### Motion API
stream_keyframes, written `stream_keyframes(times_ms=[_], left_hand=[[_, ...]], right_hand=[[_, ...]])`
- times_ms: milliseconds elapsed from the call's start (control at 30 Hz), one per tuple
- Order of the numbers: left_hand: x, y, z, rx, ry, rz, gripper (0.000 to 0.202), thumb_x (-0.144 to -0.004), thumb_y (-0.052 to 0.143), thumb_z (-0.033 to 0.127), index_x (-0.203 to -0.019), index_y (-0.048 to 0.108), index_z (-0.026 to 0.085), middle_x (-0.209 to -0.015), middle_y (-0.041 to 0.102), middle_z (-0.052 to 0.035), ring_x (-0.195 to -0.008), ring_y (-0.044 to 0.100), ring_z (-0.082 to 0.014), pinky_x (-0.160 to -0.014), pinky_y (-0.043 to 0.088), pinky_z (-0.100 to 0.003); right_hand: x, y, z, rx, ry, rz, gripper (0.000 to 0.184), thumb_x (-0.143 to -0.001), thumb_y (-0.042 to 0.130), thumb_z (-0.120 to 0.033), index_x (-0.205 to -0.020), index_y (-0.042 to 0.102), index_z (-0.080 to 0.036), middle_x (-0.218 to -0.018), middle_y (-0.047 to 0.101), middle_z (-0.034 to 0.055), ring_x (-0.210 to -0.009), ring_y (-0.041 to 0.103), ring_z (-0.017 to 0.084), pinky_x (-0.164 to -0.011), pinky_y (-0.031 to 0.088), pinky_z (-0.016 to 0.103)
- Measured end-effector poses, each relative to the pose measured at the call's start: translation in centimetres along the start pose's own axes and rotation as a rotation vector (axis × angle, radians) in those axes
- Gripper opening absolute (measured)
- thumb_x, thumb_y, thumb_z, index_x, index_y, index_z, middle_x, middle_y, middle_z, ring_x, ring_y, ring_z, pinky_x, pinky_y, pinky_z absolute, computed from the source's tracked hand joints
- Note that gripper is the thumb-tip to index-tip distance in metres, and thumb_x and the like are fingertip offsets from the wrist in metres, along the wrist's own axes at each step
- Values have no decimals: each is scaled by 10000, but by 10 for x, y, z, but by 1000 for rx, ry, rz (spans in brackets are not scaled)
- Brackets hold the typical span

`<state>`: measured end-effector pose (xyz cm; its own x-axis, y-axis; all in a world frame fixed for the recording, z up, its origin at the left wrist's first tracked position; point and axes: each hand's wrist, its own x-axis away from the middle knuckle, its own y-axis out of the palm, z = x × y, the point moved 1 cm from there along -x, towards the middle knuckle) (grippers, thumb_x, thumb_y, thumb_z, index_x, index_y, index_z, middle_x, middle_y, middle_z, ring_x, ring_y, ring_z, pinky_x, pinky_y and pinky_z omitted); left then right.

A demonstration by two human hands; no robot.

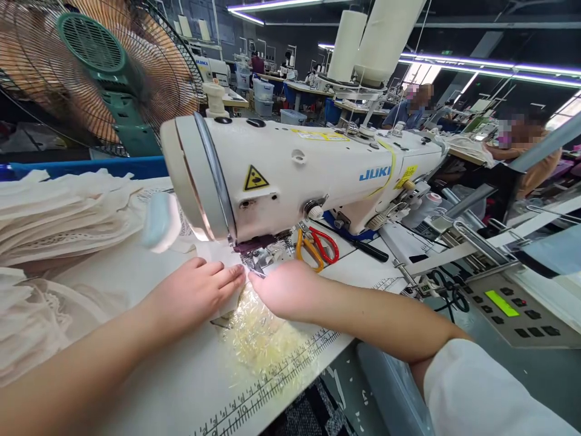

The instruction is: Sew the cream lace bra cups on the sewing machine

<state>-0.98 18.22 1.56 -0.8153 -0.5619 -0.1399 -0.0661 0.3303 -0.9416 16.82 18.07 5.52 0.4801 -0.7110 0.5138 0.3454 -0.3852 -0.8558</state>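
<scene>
My left hand [200, 290] lies palm down on a strip of white fabric [216, 249], its fingers stretched toward the needle area of a white sewing machine [276, 175]. My right hand [290, 290] is curled just right of the left fingertips, close to the metal presser foot [256, 261]. Only one of its fingertips shows; whatever it pinches is hidden. Dark purple cloth [254, 244] sits under the machine head behind the foot. Below both hands, a heap of clear and yellowish plastic-like shreds [263, 339] rests on the table.
Stacked pale fabric pieces [68, 218] fill the left side. Scissors with orange and red handles [322, 245] lie behind my right wrist. A ruler tape [272, 384] runs along the front edge. A large fan [95, 66] stands behind, a control panel [517, 309] at right. People work farther back.
</scene>
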Motion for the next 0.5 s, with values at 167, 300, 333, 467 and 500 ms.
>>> stream_keyframes(times_ms=[167,300,333,467,500], left_hand=[[-1,3,-6,-96,8,-60,467,-881,346,-17,-1133,668,208,-1206,686,-42,-879,601,-219,-703,383,-371],[-2,15,-18,-80,-16,20,406,-874,408,9,-1084,687,218,-1184,694,-46,-870,606,-230,-695,374,-364],[-2,18,-20,-70,-24,30,399,-871,417,16,-1078,688,222,-1171,697,-50,-872,607,-231,-699,378,-362],[-3,15,-23,-117,-75,-31,401,-880,395,68,-1105,679,241,-984,718,-68,-901,616,-239,-738,416,-361],[-2,10,-22,-143,-124,-52,390,-887,386,90,-1096,680,242,-920,708,-70,-896,619,-244,-728,423,-359]], right_hand=[[-4,2,-9,-9,-29,82,847,-636,663,-107,-1431,393,2,-620,668,113,-633,643,273,-549,475,364],[3,10,-12,11,-24,33,927,-621,660,-63,-1478,309,-19,-628,683,101,-580,629,260,-500,453,345],[6,14,-12,22,-26,21,936,-637,650,-60,-1494,276,-33,-661,693,107,-591,630,256,-492,448,337],[18,40,-8,6,-73,171,814,-728,585,-105,-1494,309,-89,-809,702,135,-684,646,248,-514,461,319],[20,48,-6,-8,-86,242,777,-740,577,-121,-1480,342,-103,-828,696,133,-698,648,245,-530,466,319]])
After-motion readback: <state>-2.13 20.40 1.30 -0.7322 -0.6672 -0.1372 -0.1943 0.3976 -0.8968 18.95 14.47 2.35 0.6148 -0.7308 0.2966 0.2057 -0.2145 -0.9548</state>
